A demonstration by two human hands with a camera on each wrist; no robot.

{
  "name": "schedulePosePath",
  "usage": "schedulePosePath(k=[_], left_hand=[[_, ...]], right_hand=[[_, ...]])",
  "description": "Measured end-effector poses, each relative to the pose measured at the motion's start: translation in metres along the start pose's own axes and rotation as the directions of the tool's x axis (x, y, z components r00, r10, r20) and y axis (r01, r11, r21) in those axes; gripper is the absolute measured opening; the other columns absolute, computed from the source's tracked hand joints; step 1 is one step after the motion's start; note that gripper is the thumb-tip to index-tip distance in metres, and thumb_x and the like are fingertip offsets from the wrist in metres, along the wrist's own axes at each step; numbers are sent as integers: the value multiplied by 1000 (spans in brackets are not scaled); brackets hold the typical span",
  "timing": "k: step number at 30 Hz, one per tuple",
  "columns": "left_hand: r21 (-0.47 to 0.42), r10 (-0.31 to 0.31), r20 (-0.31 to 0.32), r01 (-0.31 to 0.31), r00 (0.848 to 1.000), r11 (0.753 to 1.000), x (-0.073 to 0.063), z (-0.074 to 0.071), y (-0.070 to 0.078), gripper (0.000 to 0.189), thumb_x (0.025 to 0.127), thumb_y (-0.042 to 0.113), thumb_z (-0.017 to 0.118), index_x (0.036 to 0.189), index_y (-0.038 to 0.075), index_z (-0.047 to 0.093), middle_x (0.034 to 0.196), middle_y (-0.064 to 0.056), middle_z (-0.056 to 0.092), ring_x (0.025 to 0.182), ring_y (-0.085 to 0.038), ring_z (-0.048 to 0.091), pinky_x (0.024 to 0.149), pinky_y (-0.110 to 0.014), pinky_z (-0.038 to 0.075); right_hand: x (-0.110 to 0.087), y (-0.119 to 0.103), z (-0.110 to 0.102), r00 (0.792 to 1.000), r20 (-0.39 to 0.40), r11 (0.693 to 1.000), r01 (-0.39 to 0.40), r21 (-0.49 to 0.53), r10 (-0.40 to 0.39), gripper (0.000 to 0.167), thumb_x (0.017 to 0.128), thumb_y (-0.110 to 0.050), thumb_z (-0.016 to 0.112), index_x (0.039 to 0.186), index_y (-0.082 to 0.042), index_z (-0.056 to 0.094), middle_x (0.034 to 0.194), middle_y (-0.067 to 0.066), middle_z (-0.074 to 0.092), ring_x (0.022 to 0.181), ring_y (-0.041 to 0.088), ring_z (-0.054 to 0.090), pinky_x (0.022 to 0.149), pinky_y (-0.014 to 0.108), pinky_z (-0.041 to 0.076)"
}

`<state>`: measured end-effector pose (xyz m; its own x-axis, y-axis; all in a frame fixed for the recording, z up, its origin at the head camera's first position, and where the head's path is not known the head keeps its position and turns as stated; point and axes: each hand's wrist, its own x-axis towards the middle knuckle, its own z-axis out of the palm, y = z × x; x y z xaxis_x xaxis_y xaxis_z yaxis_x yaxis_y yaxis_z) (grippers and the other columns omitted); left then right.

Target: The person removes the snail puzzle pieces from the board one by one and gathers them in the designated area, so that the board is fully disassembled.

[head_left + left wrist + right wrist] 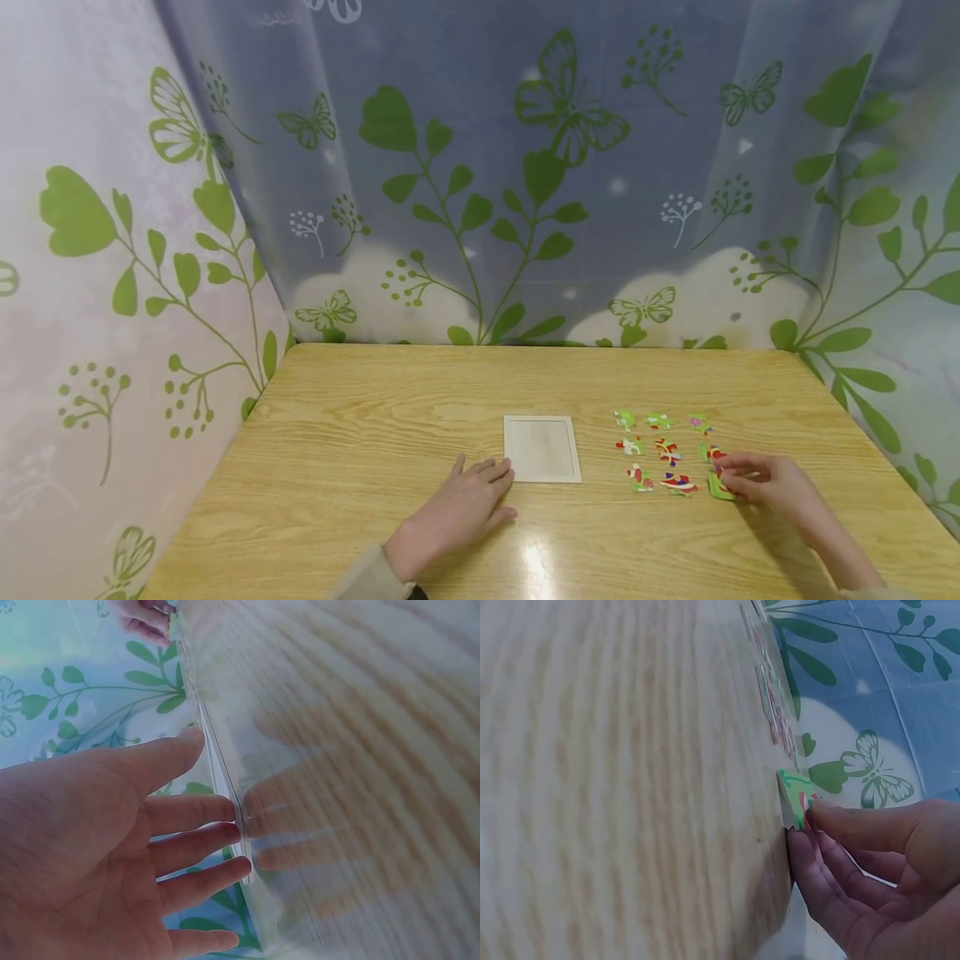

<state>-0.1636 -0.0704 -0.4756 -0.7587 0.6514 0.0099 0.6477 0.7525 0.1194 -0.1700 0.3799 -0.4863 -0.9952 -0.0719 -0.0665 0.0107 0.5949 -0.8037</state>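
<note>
In the head view my right hand [780,492] pinches a green jigsaw puzzle piece [721,488] between thumb and fingers at the right end of the nearest row. The right wrist view shows this piece [793,793] tilted up from the tabletop, green with red marks, partly hidden by the thumb. My left hand [467,507] lies flat with straight fingers, its fingertips at the left edge of a pale square puzzle tray [540,450]. From the left wrist, the fingers [199,889] reach to the tray's thin edge, the thumb spread apart from them.
Several loose puzzle pieces [667,451] in green, red, white and blue lie in rows between the tray and my right hand. The wooden table [360,417] meets a blue curtain [480,167] with green leaves and butterflies at the back; similar cloth hangs at both sides.
</note>
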Motion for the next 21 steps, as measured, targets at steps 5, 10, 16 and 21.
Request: schedulePosePath(k=[5, 10, 16, 21], left_hand=[[-6, 6, -3, -6, 1000, 1000, 1, 0, -1, 55, 102, 41, 58, 143, 5, 57, 152, -9, 51, 138, -30, 50, 111, -62, 38], [-9, 9, 0, -9, 1000, 1000, 0, 0, 0, 56, 101, 41, 58, 144, 5, 56, 152, -9, 50, 138, -30, 50, 112, -62, 38], [-1, 5, 6, -5, 1000, 1000, 0, 0, 0, 56, 101, 43, 58, 144, 7, 56, 152, -8, 50, 138, -29, 51, 112, -62, 39], [-4, 1, 7, -1, 1000, 1000, 1, 0, 0, 56, 101, 42, 58, 144, 6, 56, 152, -8, 50, 138, -29, 51, 112, -62, 39]], right_hand=[[1, 1, -3, 999, 39, 999, -1, -39, 2, 33, 95, -8, 70, 118, 16, 65, 104, 20, 74, 77, -1, 65, 64, 24, 57], [3, 0, -3, 999, 37, 996, -6, -91, 9, 33, 95, -10, 70, 117, 13, 67, 103, 20, 75, 77, -2, 64, 62, 24, 56], [3, 2, 0, 1000, -3, 982, 5, -188, -6, 28, 91, -11, 75, 112, 7, 72, 95, 13, 76, 74, -5, 63, 55, 23, 49], [5, 0, 1, 1000, -22, 974, 1, -228, -6, 26, 91, -12, 75, 111, 4, 73, 94, 11, 76, 69, -3, 60, 53, 24, 47]])
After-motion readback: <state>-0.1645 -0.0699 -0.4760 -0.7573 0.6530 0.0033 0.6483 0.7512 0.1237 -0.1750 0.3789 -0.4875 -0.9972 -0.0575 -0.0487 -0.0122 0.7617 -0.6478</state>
